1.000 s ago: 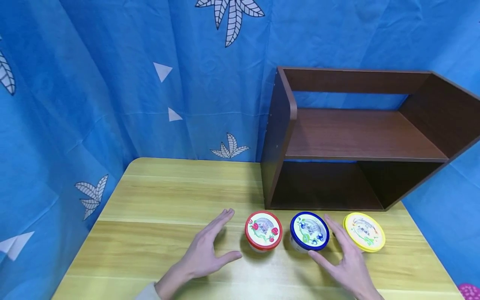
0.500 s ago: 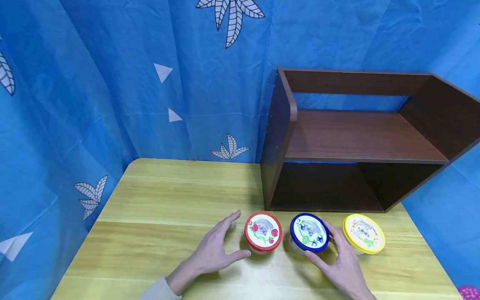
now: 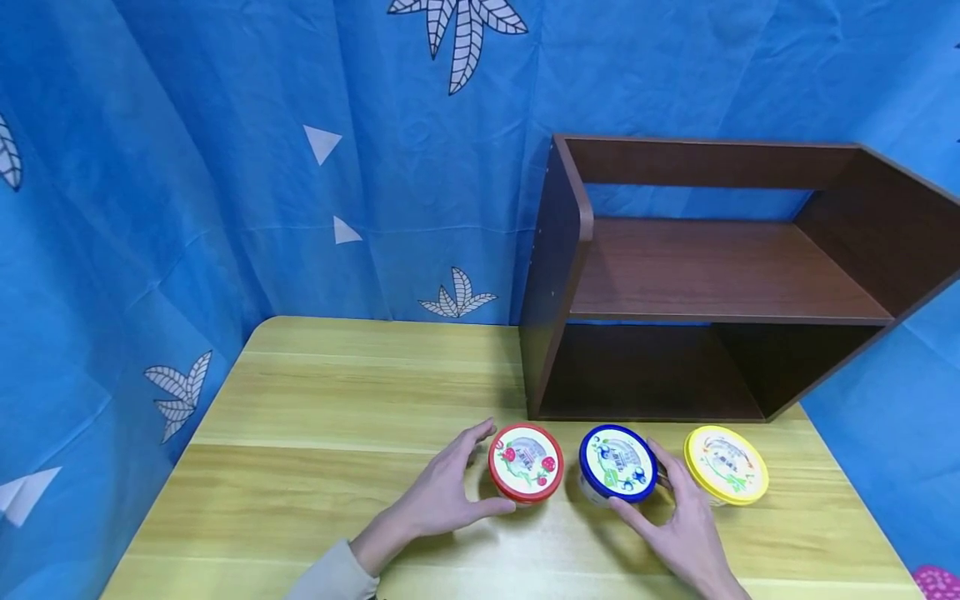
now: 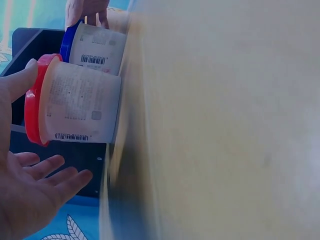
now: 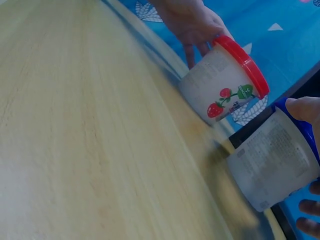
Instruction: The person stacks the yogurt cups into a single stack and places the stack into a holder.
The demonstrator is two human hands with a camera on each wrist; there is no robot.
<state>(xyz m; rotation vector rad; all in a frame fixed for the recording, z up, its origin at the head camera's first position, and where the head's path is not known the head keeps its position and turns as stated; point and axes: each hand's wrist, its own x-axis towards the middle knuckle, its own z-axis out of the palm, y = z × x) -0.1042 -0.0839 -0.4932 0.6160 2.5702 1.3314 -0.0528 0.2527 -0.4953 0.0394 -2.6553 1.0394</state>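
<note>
Three small lidded tubs stand in a row on the table. A red-lidded tub with strawberry pictures is between the spread thumb and fingers of my left hand. In the left wrist view the thumb is right at its red rim, while the other fingers are extended and apart from the tub. My right hand holds the blue-lidded tub by its rim, thumb at the front and fingers at the right side. A yellow-lidded tub sits just right of that hand.
A dark brown two-level shelf stands on the table directly behind the tubs. The light wooden table extends to the left. A blue curtain with leaf prints hangs behind.
My left hand has moved right and slightly forward to the red-lidded tub. My right hand has drawn closer in around the blue rim. The tubs have stayed in place.
</note>
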